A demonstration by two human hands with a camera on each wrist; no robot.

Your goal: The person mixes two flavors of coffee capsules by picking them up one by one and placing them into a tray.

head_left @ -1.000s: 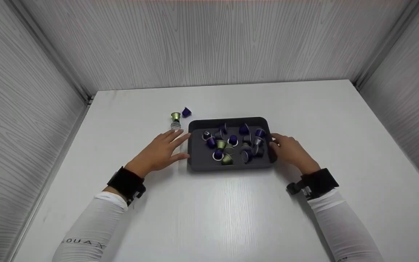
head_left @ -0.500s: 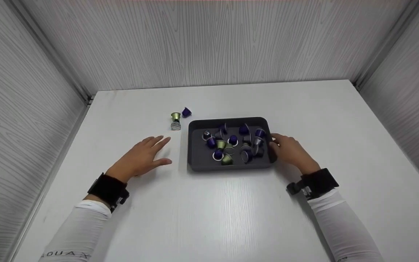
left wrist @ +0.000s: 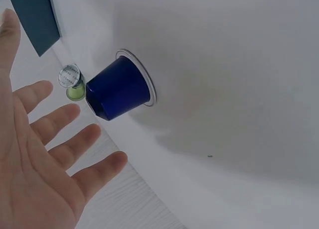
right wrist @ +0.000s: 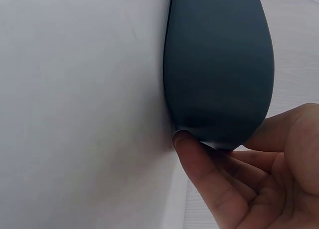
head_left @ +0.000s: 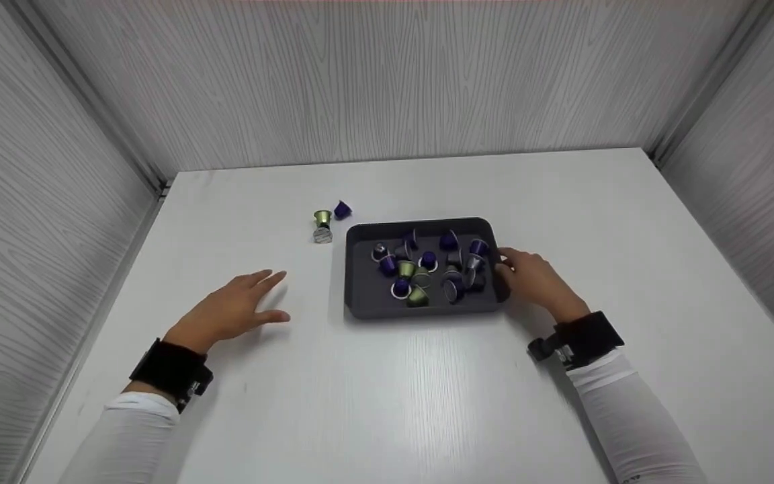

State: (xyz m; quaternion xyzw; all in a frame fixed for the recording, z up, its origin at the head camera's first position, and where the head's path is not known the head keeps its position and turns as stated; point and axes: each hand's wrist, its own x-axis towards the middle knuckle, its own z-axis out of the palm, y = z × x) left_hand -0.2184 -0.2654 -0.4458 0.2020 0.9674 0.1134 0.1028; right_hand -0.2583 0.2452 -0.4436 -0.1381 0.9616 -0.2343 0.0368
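Observation:
In the head view my left hand point(head_left: 229, 309) hovers over the left part of the table, fingers spread and holding nothing. Close to its palm side, the left wrist view shows a blue coffee capsule point(left wrist: 118, 88) lying on its side on the table; my hand and wrist hide it in the head view. My right hand point(head_left: 536, 279) holds the right end of a dark grey tray point(head_left: 368, 299), its fingers bent at the end wall point(right wrist: 214, 69). Purple, green and silver-grey coffee capsules point(head_left: 406, 269) lie jumbled in the tray.
Beyond the tray's left back corner lie a purple capsule point(head_left: 342, 210), a green capsule point(head_left: 322, 217) and a capsule with its silvery lid point(head_left: 322, 235) showing. Wood-grain panels point(head_left: 420, 81) enclose the white table point(head_left: 387, 396) at the back and both sides.
My left hand has drawn back from the tray's left end, moving left and nearer to me. My right hand stays at the tray's right end, and the capsules lie as before.

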